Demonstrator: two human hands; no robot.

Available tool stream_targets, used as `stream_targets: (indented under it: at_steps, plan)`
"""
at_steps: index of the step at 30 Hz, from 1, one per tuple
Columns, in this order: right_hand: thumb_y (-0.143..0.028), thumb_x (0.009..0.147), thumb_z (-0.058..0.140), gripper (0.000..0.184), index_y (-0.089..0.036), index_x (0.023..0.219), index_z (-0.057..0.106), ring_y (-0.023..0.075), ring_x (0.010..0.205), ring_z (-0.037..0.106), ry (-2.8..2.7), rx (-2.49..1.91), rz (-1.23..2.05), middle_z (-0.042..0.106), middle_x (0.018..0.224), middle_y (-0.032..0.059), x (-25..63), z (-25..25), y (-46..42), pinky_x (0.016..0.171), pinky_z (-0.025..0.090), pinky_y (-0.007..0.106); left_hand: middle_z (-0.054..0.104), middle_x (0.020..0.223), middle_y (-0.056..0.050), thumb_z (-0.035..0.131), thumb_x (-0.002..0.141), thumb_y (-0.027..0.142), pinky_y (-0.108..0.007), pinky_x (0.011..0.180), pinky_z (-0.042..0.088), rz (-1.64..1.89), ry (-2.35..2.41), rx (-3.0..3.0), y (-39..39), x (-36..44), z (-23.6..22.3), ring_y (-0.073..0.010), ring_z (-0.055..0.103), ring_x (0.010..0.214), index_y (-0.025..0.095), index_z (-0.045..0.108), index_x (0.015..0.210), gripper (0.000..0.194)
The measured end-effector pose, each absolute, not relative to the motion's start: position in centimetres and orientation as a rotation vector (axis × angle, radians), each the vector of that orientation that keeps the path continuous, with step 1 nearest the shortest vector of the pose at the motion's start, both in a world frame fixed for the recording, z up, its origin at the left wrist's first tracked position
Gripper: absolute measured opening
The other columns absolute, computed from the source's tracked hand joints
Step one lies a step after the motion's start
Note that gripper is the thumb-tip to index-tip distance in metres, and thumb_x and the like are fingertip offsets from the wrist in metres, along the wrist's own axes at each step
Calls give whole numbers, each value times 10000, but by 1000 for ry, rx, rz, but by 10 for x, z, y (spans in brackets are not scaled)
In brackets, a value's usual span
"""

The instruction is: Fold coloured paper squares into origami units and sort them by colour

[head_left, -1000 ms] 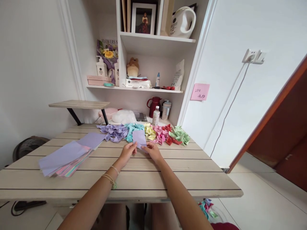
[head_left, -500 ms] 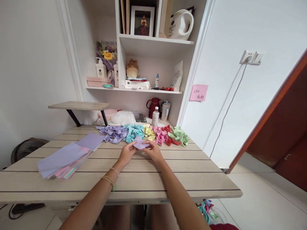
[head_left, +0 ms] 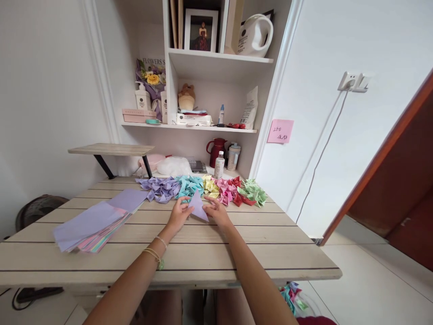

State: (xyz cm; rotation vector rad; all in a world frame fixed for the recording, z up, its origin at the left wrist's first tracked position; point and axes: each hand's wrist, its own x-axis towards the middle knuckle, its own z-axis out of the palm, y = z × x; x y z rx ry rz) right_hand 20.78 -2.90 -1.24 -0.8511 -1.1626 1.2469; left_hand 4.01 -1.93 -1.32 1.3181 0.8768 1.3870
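Observation:
A small lilac paper sheet [head_left: 198,207], folded into a triangle, lies on the wooden table [head_left: 209,253] between my hands. My left hand [head_left: 179,213] presses its left edge with the fingers bent onto the paper. My right hand [head_left: 217,213] holds down its right edge with the fingertips on it. Just beyond lies a row of folded paper pieces [head_left: 203,188] in purple, teal, yellow, pink, red and green.
A stack of coloured paper sheets [head_left: 96,220], lilac on top, lies at the table's left. Behind stand a red jug [head_left: 215,151], a small bottle [head_left: 219,164] and shelves with bottles and a picture. More folded papers [head_left: 291,293] lie on the floor at right.
The lilac sheet stood upright as a rectangle between my fingers a second ago. It has since been folded over and now lies on the table as a triangle under both hands.

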Motion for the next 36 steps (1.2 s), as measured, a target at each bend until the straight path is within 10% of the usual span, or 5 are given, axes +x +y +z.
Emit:
stream_targets:
  at_steps: [36]
  plan:
    - [-218, 532, 797, 436, -193, 938, 641, 122, 652, 622, -973, -813, 1372, 681, 700, -9, 211, -10, -30, 664, 484, 243, 626, 640, -7, 736, 628, 384, -186, 508, 427, 1186, 847, 1162, -23, 40, -13, -89, 565, 529, 134, 576, 930, 423]
